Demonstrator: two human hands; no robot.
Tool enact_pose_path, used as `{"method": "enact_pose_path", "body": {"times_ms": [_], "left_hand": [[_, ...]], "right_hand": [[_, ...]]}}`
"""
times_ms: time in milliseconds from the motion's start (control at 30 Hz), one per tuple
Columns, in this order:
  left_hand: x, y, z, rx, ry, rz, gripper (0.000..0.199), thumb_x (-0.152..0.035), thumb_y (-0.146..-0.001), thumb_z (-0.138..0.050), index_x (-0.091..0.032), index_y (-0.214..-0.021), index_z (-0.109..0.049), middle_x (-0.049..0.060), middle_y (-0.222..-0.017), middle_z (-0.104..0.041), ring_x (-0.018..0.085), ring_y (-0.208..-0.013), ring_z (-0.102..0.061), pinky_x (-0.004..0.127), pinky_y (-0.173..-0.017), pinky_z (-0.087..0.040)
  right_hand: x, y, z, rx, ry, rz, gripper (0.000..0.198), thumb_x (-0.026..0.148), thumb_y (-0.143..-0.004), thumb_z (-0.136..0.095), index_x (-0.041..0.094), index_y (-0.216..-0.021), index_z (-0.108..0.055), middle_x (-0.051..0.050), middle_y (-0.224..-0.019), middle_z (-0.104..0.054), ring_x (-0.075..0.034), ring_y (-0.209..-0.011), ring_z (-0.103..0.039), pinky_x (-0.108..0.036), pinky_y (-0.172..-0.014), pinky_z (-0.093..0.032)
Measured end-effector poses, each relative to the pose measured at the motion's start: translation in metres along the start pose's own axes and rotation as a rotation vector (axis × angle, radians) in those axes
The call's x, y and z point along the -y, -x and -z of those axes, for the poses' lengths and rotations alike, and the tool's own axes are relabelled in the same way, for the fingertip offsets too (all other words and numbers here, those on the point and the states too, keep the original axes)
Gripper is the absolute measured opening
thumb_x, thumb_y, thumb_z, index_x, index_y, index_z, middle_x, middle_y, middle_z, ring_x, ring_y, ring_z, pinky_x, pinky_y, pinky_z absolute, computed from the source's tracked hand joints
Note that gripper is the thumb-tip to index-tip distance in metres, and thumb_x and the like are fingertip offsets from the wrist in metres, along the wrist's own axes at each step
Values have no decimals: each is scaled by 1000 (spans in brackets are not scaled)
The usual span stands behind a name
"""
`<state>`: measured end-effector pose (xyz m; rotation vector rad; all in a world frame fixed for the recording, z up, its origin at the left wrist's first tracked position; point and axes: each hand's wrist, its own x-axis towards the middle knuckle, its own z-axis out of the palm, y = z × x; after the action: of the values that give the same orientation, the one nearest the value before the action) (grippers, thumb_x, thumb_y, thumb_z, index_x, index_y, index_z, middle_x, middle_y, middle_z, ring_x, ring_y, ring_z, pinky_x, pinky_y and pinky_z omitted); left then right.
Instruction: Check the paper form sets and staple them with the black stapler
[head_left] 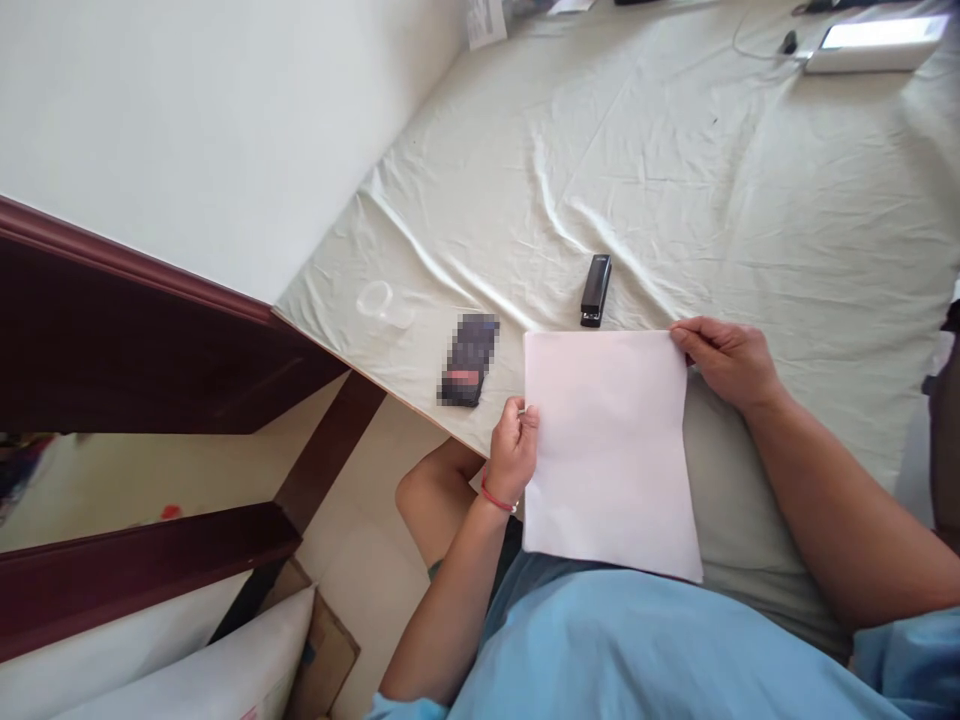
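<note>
White paper [607, 450] is stretched between my two hands, above my lap and the near edge of the covered surface. Its left edge is pinched by my left hand [514, 445], thumb on top, with a red string around that wrist. At the top right corner my right hand [727, 358] grips the paper between thumb and fingers. Whether it is one sheet or a few I cannot tell. Just beyond the top edge lies a black stapler [596, 290]. A dark, pixelated flat object [470, 360] rests to the left of the paper.
A pale green cloth [660, 180] with wrinkles covers the surface. Near its left edge lies a clear round plastic piece [375, 300]. At the far right stands a white device [877, 48] with a cable. Dark red wooden furniture [135, 330] and a cardboard box [330, 640] are at left.
</note>
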<state>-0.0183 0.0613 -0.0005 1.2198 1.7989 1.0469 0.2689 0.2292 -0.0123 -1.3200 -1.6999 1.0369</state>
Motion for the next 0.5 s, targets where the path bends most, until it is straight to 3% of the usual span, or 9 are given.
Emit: {"method": "enact_pose_path", "body": {"times_ms": [100,233,300,400,500], "left_hand": [[-4,10,6,127,113,30,47,-62,-104,-54,-18,-123,-57,8,-100,-75,20,-89,-69,33,-88,-55],[-9,18,19,269,45,69,54,-64,-99,-62,-15,-122,-66,14,-121,-79,28,-115,-73,37,-100,-56],[-9,21,24,315,-27,100,53,-66,-100,-59,-15,-110,-69,13,-110,-81,28,-105,-75,35,-90,-59],[-8,25,27,380,-110,132,58,-72,-102,-48,-19,-83,-62,7,-75,-75,22,-70,-72,31,-63,-55],[-3,30,27,407,-91,169,60,-75,-103,-40,-22,-80,-56,-1,-57,-63,18,-48,-63,28,-46,-46]], "right_hand": [[-8,-2,1,-107,-123,-52,22,44,-92,-72,24,-95,-81,0,-74,-68,-16,-66,-59,-33,-68,-50],[-15,-6,3,-214,-262,-101,18,36,-91,-74,20,-92,-81,2,-69,-61,-13,-62,-49,-30,-61,-43],[-16,-8,2,-290,-292,-91,15,32,-89,-75,19,-89,-80,3,-64,-56,-12,-59,-44,-30,-56,-36],[-14,-9,0,-367,-299,-73,12,30,-88,-75,18,-87,-79,3,-62,-53,-11,-57,-40,-30,-53,-32],[-11,-8,-1,-362,-277,-60,11,30,-88,-76,19,-86,-78,2,-65,-58,-12,-58,-45,-29,-54,-35]]}}
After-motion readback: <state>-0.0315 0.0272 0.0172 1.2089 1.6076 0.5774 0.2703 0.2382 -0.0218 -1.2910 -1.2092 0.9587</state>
